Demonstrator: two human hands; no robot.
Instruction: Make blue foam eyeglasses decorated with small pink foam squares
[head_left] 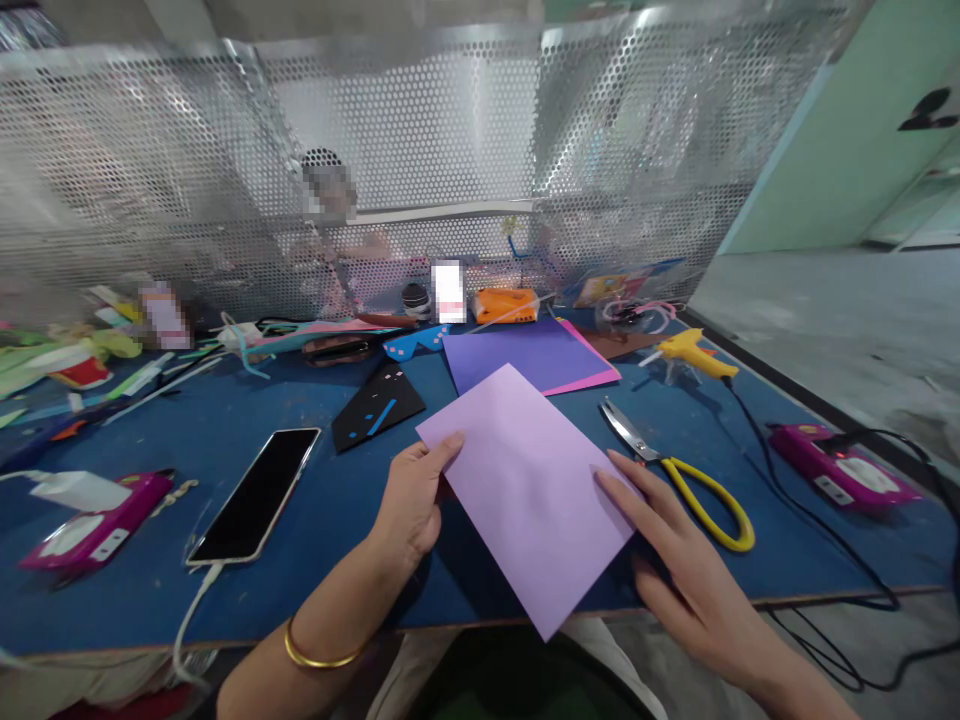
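A sheet of light purple paper (532, 500) is held tilted above the front of the blue table. My left hand (412, 495) pinches its left corner, thumb on top and the other fingers behind. On the right side, my right hand (667, 540) grips the edge with fingertips over the front; its thumb lies lower, partly behind the sheet. Just beyond the right hand lie scissors (675, 480) with yellow handles. Behind the held sheet, darker purple paper (502, 355) rests on a pink sheet (592, 365). A black piece of card (379, 405) with small blue bits sits to the left.
A phone (259, 495) on a white cable lies left, beside a magenta power strip (105, 525). At right are a yellow glue gun (694, 352) and another magenta power strip (840, 468) with black cords. A perforated metal screen (450, 110) stands behind; a person is beyond it.
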